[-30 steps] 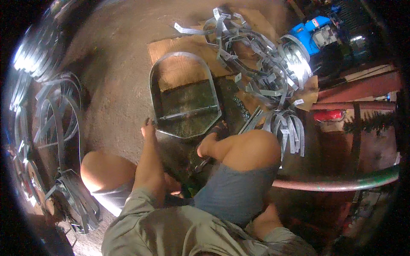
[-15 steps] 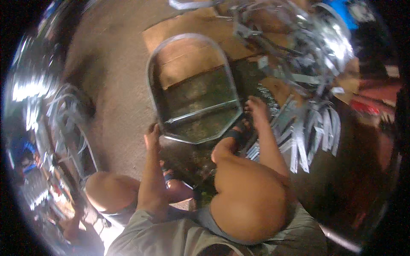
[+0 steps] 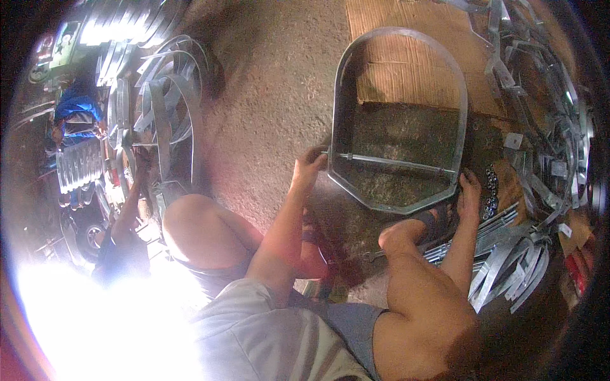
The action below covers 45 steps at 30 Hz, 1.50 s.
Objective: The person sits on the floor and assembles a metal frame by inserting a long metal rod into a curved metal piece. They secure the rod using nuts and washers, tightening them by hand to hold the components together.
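A grey metal frame (image 3: pixel 464 95), arched at the far end and angled at the near end, stands in front of me. A thin metal rod (image 3: pixel 400 162) crosses its lower part from side to side. My left hand (image 3: pixel 309 167) is closed at the rod's left end, which pokes out past the frame's left side. At the frame's lower right, my right hand (image 3: pixel 469 192) has its fingers bent against the outer side, near the rod's right end. Exactly what those fingers grip is hidden.
Cardboard (image 3: pixel 406 76) lies under the arch. Several nuts (image 3: pixel 490 190), rods (image 3: pixel 476 236) and bent metal strips (image 3: pixel 515 270) lie beyond my right foot (image 3: pixel 406 232). More curved strips (image 3: pixel 168 108) are piled at left, near another person's arm (image 3: pixel 130 197).
The view has swung left, so the frame appears farther right. My left hand is now at the rod's end, which sticks out through the frame's side. My right hand stays by the lower right.
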### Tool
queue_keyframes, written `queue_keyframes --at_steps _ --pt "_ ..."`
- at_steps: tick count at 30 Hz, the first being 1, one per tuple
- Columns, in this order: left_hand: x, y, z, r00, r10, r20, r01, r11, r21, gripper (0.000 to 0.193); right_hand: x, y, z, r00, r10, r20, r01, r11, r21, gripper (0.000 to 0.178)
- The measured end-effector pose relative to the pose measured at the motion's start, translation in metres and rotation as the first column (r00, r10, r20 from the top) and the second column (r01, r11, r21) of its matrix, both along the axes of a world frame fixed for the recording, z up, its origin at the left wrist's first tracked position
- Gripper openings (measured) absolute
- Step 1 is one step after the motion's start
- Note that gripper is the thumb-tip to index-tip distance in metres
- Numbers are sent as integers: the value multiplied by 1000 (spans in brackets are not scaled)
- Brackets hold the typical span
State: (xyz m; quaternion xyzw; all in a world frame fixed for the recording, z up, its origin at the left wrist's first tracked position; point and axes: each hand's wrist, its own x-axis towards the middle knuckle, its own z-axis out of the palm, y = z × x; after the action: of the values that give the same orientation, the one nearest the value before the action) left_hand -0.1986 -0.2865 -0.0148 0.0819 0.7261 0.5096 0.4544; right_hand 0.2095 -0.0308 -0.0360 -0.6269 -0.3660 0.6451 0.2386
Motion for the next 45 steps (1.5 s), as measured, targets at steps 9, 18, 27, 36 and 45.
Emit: queue_keyframes --at_steps 9,18,27,36,45 --pt "2 5 0 990 -87 -113 76 993 -91 24 -24 -6 37 994 0 113 2 1000 -17 47" --pt "-11 0 -7 984 -125 -128 110 987 -117 25 -14 -6 11 973 110 202 -119 993 29 57" --pt "3 -10 -4 997 29 -67 -30 1000 -9 37 -46 -12 33 921 20 389 -1 999 -49 46" --pt "2 5 6 965 -183 -190 125 951 -283 35 -36 -14 30 910 -105 401 6 970 242 24" --pt "46 71 189 338 -861 -381 781 482 -397 40 28 16 12 524 -402 751 -97 848 522 29"
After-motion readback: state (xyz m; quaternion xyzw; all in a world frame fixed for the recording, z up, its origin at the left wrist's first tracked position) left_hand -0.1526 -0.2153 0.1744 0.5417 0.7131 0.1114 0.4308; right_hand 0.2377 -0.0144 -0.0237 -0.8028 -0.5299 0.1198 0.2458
